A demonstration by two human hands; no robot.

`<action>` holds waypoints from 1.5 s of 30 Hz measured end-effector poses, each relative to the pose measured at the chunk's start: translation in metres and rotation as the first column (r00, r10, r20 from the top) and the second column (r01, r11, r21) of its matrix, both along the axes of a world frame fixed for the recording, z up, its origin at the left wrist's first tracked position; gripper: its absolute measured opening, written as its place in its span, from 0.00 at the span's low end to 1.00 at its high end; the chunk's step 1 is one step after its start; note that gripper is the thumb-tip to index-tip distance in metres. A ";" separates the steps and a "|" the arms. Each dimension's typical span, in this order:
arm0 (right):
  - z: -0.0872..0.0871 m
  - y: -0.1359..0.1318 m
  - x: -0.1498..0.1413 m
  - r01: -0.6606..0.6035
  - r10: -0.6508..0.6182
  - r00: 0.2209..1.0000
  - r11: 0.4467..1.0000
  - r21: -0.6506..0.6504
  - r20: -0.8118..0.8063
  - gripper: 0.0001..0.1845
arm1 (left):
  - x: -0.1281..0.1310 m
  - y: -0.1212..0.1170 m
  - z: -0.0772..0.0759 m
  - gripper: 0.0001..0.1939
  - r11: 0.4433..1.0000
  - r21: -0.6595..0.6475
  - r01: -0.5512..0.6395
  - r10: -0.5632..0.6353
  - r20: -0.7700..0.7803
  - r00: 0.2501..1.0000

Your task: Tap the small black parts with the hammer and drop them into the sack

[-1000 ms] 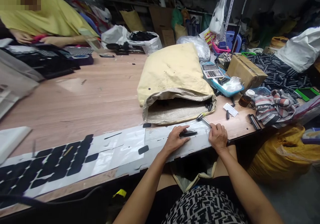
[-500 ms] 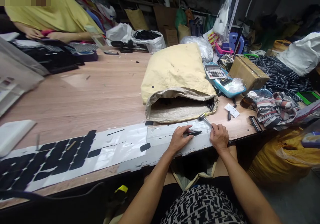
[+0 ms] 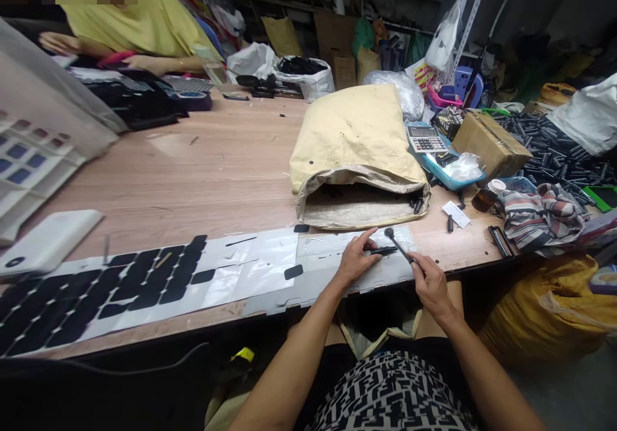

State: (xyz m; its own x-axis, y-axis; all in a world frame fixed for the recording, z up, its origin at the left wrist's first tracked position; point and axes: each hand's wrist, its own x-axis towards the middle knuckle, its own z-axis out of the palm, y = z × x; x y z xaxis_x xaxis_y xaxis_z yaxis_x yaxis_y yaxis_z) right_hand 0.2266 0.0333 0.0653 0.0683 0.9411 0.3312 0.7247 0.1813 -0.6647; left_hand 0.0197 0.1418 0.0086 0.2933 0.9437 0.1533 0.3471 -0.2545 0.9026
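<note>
My left hand (image 3: 357,257) rests on the grey-white board (image 3: 328,265) at the table's front edge. Its thumb and fingers close around one end of a slim black part (image 3: 384,251), which lies flat with its other end pointing right. My right hand (image 3: 432,284) grips the handle of a small hammer (image 3: 400,247). The round hammer head hovers just above the black part or close beside it; whether they touch I cannot tell. Behind both hands, a large pale-yellow sack (image 3: 357,129) lies with its mouth towards me, and a few black pieces (image 3: 418,205) show inside.
Black rounded pads (image 3: 144,283) cover a white sheet on the left. On the right are a calculator (image 3: 427,139), a blue tray (image 3: 453,177), a cardboard box (image 3: 490,145), a brown bottle (image 3: 484,198) and striped cloth (image 3: 542,216). A person in yellow (image 3: 144,20) sits across the table.
The view has turned slightly left. The hammer has swung in my right hand, its head now pointing towards the black part. My left hand stays by the part.
</note>
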 end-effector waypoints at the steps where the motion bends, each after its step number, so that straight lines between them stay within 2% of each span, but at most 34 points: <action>1: 0.001 -0.006 -0.004 -0.025 0.025 1.000 1.000 -0.012 0.000 0.18 | 0.000 0.000 0.000 0.39 1.000 -0.002 -0.003 0.003 0.008 1.000; 7: -0.007 -0.023 -0.015 -0.042 0.043 0.997 0.999 -0.020 0.059 0.19 | 0.001 -0.001 0.005 0.43 0.999 0.001 -0.036 0.036 -0.009 0.999; 11: -0.009 -0.022 -0.013 -0.027 0.029 0.998 0.999 -0.044 0.047 0.18 | 0.002 -0.001 0.003 0.43 0.999 0.006 -0.034 0.034 0.011 0.999; 16: -0.003 -0.023 -0.012 0.011 -0.011 1.000 1.000 -0.013 0.003 0.18 | 0.002 -0.001 0.003 0.42 1.000 0.012 -0.016 0.015 0.025 1.000; 21: -0.005 -0.027 -0.010 0.020 -0.021 1.000 0.998 -0.058 -0.017 0.17 | 0.001 -0.002 0.006 0.40 1.000 0.012 -0.024 0.024 -0.002 1.000; 25: -0.007 -0.018 -0.002 0.061 -0.061 0.998 0.997 -0.037 -0.009 0.18 | 0.001 -0.001 0.003 0.40 1.000 0.013 -0.015 0.015 -0.006 1.000; 28: -0.010 0.000 0.009 0.133 -0.133 0.987 0.991 0.004 0.089 0.18 | 0.001 -0.001 0.001 0.39 1.000 0.016 -0.009 0.009 -0.013 1.000; 30: -0.015 0.017 0.018 0.191 -0.193 0.958 0.981 0.030 0.211 0.19 | 0.000 -0.001 0.002 0.38 1.000 0.018 -0.005 0.005 -0.012 1.000; 33: -0.025 0.043 0.028 0.262 -0.272 0.875 0.962 0.080 0.400 0.19 | -0.001 -0.001 0.006 0.35 1.000 0.023 -0.005 0.005 -0.025 1.000; 36: -0.035 0.059 0.031 0.276 -0.299 0.789 0.953 0.124 0.537 0.18 | -0.002 -0.003 0.010 0.28 1.000 0.022 0.007 -0.006 -0.050 0.999; 39: -0.040 0.063 0.030 0.290 -0.328 0.737 0.943 0.161 0.592 0.18 | -0.003 -0.004 0.010 0.23 1.000 0.017 0.016 -0.015 -0.052 0.999; 45: -0.039 0.059 0.026 0.306 -0.340 0.726 0.938 0.162 0.598 0.17 | -0.005 -0.003 0.008 0.19 0.999 0.026 0.048 -0.046 -0.067 0.997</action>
